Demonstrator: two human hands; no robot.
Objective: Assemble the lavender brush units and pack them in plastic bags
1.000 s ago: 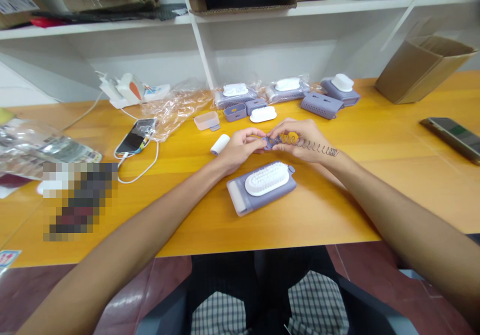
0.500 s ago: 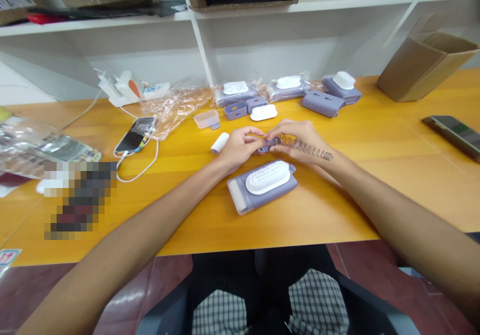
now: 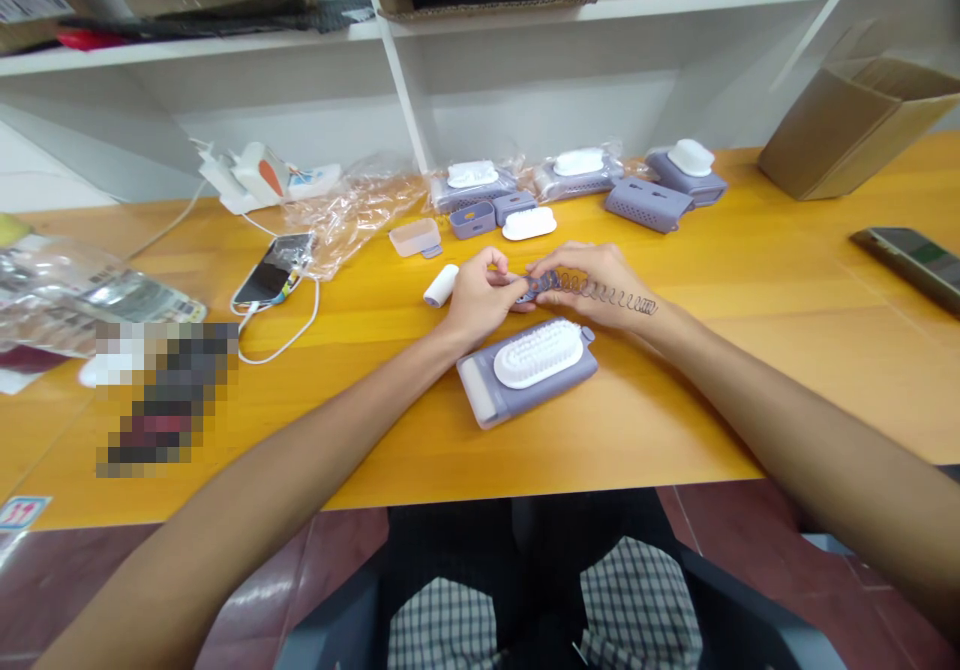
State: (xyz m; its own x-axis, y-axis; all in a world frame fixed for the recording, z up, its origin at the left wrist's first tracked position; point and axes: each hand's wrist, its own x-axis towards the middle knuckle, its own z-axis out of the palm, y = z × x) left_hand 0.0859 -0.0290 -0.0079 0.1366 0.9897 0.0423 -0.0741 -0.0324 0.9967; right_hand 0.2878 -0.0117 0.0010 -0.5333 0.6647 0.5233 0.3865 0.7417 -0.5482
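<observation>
My left hand (image 3: pixel 475 298) and my right hand (image 3: pixel 596 280) meet above the yellow table (image 3: pixel 750 290), both pinching a small purple plastic piece (image 3: pixel 540 285). A thin metal coil spring (image 3: pixel 619 299) is joined to that piece and trails to the right across my right wrist. Just in front of my hands lies a purple soap box with a white brush on top (image 3: pixel 529 370). A small white roller (image 3: pixel 441 285) rests on the table left of my left hand.
Several purple boxes and white brushes (image 3: pixel 577 185) line the table's back edge, some in clear bags (image 3: pixel 356 210). A phone on a white cable (image 3: pixel 271 270) lies at left, another phone (image 3: pixel 911 260) at right, a cardboard box (image 3: pixel 855 125) at back right. White shelves stand behind.
My left fingers have curled tighter round the purple piece. Both hands and the spring stay in nearly the same spot.
</observation>
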